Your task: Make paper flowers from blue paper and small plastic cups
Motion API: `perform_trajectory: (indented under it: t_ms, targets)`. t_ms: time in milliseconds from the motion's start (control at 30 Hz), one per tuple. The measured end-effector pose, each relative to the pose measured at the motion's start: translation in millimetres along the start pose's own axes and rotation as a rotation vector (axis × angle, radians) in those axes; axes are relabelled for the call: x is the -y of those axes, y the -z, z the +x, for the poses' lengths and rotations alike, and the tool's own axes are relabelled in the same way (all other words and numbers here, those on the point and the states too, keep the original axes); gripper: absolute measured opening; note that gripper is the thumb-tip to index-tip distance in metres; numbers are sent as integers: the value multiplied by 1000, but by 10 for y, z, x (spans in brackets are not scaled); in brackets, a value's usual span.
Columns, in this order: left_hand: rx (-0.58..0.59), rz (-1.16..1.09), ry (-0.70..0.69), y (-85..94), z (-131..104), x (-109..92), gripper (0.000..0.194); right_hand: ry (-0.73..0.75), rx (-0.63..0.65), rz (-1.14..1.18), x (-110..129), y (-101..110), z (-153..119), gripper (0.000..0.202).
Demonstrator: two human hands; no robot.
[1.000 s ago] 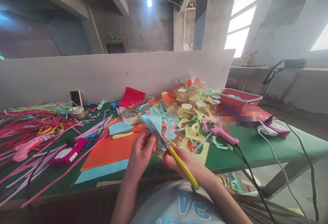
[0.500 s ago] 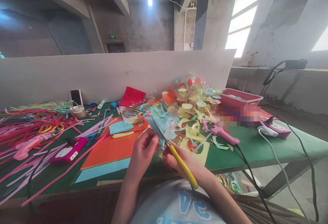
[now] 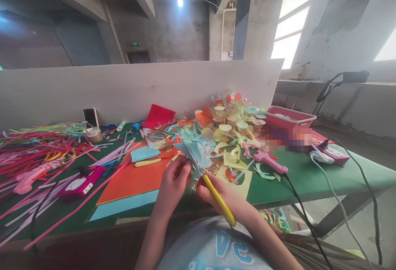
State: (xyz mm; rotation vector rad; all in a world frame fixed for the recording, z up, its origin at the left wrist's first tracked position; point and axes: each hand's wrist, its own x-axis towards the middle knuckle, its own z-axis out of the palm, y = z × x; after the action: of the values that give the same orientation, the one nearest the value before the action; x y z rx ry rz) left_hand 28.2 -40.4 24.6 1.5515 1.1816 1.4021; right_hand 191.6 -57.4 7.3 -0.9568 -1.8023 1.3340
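Note:
My right hand (image 3: pixel 213 189) is wrapped round a pair of scissors (image 3: pixel 219 200) with yellow handles. The metal blades point up and away, towards the left. Beside the blades, my left hand (image 3: pixel 177 175) is closed in a pinch on a piece of light blue paper (image 3: pixel 183 149); most of it sits behind the blades and fingers. Whether the blades are apart is hard to make out. Just beyond both hands lies a heap of coloured paper scraps (image 3: pixel 173 132). Orange paper (image 3: pixel 133 181) lies on the table left of my left hand.
On the green table (image 3: pixel 278 187) are a pink glue gun (image 3: pixel 270 163) with a black cable, a pink basket (image 3: pixel 291 118), and a pile of clear domes with paper discs (image 3: pixel 232 117). Pipe cleaners (image 3: pixel 62 142), a magenta box (image 3: pixel 82 182) and a phone (image 3: pixel 90 117) are at left.
The scissors and my right hand have shifted slightly, with the handle end moving a little left and up. My left hand keeps its pinch nearly in place. The whole view has drifted slightly.

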Motion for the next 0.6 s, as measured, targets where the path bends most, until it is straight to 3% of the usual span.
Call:
perform_trajectory:
  t_ms: [100,200,600]
  targets:
    - [-126,-26,22,-6,9,-18,32,1,17,13,8,-15,-4,57]
    - [-177,-57,50,-16,22,-30,33,-14,29,43,-7,-24,13,58]
    - [-129,-137,-30,42,-4,17,33,-13,31,42,-19,-11,11,60]
